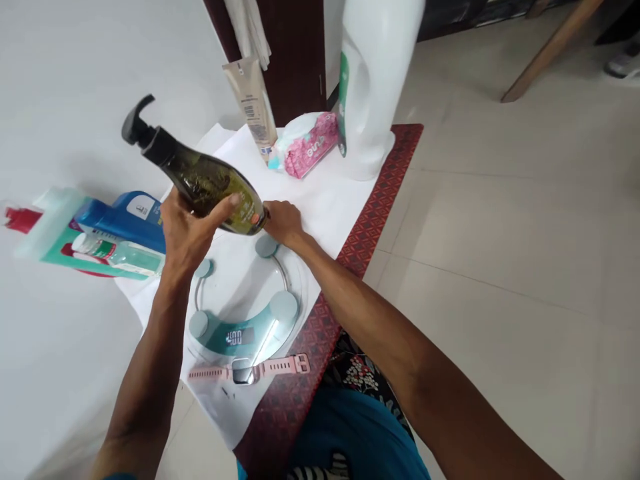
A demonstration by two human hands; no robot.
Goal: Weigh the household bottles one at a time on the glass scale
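Note:
My left hand (193,223) is wrapped round a dark green pump bottle (213,183), thumb on its label. The bottle is tilted, its black pump toward the upper left and its base toward my right hand (283,220). That hand is at the base; its fingers are curled and partly hidden, so I cannot make out what they grip. Below both hands lies a round glass scale (240,293) with pale blue feet and a lit display. A pink-strapped watch (244,371) lies along the scale's near edge.
Behind stand a beige tube (253,107), a pink wipes pack (311,145) and a large white jug (377,80). A blue bottle (125,220), a clear bottle (120,255) and a green container (57,240) lie at left. The table's red patterned edge (370,233) borders the floor.

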